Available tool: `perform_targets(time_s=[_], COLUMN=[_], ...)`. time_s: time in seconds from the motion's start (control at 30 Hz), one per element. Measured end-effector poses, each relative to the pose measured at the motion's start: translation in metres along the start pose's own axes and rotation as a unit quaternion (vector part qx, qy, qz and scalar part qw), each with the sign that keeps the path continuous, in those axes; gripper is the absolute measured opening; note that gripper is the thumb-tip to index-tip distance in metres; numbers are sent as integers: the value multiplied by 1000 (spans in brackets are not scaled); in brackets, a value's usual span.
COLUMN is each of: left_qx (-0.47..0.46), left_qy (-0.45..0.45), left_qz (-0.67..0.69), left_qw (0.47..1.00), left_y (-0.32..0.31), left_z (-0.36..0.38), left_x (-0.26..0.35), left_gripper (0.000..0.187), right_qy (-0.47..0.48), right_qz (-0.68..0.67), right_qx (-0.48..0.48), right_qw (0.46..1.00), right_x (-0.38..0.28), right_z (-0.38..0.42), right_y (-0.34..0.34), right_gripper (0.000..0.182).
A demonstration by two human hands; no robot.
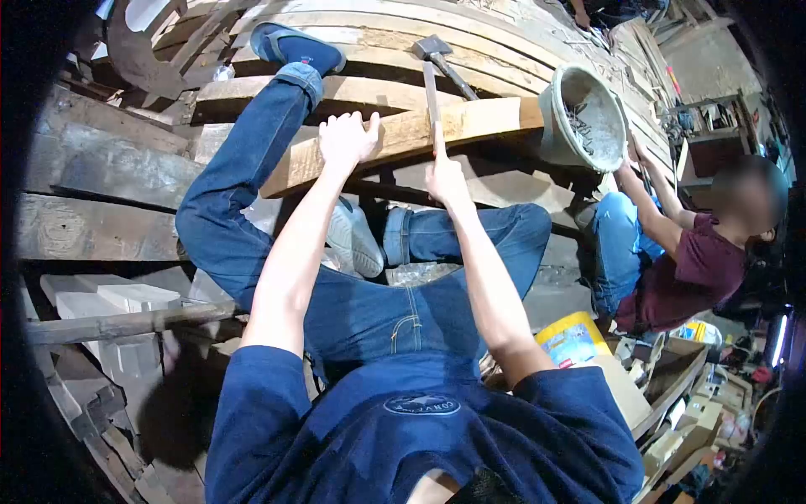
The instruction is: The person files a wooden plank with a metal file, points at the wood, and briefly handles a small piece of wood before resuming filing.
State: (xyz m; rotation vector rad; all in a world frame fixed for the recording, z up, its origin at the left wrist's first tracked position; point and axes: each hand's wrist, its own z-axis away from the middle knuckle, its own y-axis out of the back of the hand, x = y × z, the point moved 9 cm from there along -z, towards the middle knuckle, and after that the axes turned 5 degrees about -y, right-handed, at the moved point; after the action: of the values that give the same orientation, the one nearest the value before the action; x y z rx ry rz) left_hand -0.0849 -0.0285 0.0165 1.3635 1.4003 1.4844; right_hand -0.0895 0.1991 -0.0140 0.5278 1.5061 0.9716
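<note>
Hammer raised over a curved plank

The right hand (pixel 445 178) has its fingers wrapped round the wooden-handled steel hammer (pixel 432 80), head-heavy, best gripped low; the left hand (pixel 346 139), fingers curled, steadies the stiff pale curved wooden plank (pixel 411 134).

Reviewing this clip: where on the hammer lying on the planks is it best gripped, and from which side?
Probably the bare handle of the hammer, near its lower end, approached from the right. The handle slants clear toward the bucket, while the head sits close beside the tool in the right hand.
</note>
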Motion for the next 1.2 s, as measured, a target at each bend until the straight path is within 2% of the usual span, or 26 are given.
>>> perform_targets(time_s=[0.03, 0.07, 0.1, 0.23, 0.3, 0.43, 0.47, 0.5, 0.53, 0.57, 0.63, 0.73, 0.83, 0.9, 0.93, 1.1, 1.17, 1.2], left_qx=[-2, 0, 3, -2, 11, -3, 0, -7, -16, -21, -5, -19, -15, -14, -14, 0, -13, -9], left_qy=[3, 3, 3, 2, -2, 4, 4, 7, 9, 10, 6, 5, 1, 4, 5, 0, 3, 0], left_qz=[-2, -5, -7, -1, -5, -4, -1, -1, -1, 0, -3, -4, -6, 8, 6, 1, 2, 1], left_qw=[1000, 1000, 1000, 1000, 1000, 1000, 1000, 1000, 1000, 1000, 1000, 1000, 1000, 1000, 1000, 1000, 1000, 1000], left_y=[-2, -3, -4, -3, 0, -4, -6, -5, -3, -1, 0, -3, -3, 0, -1, -5, -4, -1], left_z=[-1, 0, -1, 0, -1, -2, -2, -3, -1, -2, -1, 0, 0, 0, -1, -2, -2, -1], left_x=[-1, -1, -2, -1, -1, -3, -4, -5, -3, -2, -1, -1, -1, -2, -2, -4, -2, -1], left_gripper=[61, 61, 61, 62, 62, 62, 61, 61, 61, 61, 61, 61, 62, 63, 63, 63, 64, 64], right_qy=[17, -31, -10, 17, -30, -3, 20, 79, -2, -6, 50, 72, -10, -42, -22, -8, -26, -5], right_qz=[15, 39, 3, -30, 4, 19, 10, -17, 33, 46, 1, -5, -5, 28, 35, 25, 59, 44], right_qx=[20, -31, -16, -1, -23, 2, -1, 36, -40, -39, 23, 48, -11, -30, -4, 3, -15, 2], right_qw=[1000, 998, 1000, 999, 999, 1000, 1000, 996, 999, 998, 999, 996, 1000, 998, 999, 1000, 998, 999], right_x=[-9, -3, -1, 11, 23, 18, 10, -3, -5, 4, -4, -3, 23, 31, 31, -3, -11, -7], right_z=[-10, -11, -3, 84, 115, 74, 57, 37, 19, -1, -2, 46, 114, 131, 123, 26, 8, 12], right_y=[7, 4, 2, -8, -16, -12, -7, 1, 1, -5, 4, 9, 5, 4, 0, -6, -1, -2], right_gripper=[98, 96, 94, 97, 98, 100, 98, 98, 96, 95, 95, 96, 99, 99, 99, 93, 94, 95])
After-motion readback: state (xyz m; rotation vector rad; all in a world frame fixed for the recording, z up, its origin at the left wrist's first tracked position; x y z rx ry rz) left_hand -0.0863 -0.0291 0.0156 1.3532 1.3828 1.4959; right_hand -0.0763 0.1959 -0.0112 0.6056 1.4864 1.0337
